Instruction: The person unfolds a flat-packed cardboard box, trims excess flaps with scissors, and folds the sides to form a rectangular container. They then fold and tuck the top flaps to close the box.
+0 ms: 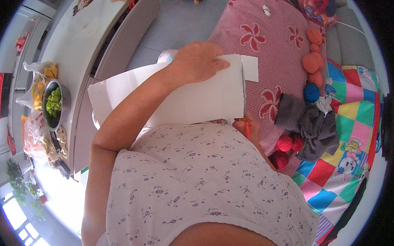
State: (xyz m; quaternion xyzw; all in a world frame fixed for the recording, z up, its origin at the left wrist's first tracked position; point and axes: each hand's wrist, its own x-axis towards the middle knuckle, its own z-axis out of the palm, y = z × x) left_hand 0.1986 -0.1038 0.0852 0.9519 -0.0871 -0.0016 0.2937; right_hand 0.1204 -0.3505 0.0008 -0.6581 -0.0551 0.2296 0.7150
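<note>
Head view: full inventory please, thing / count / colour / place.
white card sheet: 1, white, centre, under the left hand
cut strip: 1, white, right of the sheet's top edge
scissors: 1, orange handles, at the sheet's right edge, mostly hidden
yarn balls: several, orange, one blue, upper right on the bedspread
red yarn balls: about three, red, right of the scissors
grey cloth: 1, grey, right on the bedspread
bedspread: 1, pink with flowers, top right
patchwork quilt: 1, multicolour, far right
metal bowl: 1, holds green items, counter at left
left hand: on the sheet's top edge
right hand: at the scissors, largely hidden
</note>
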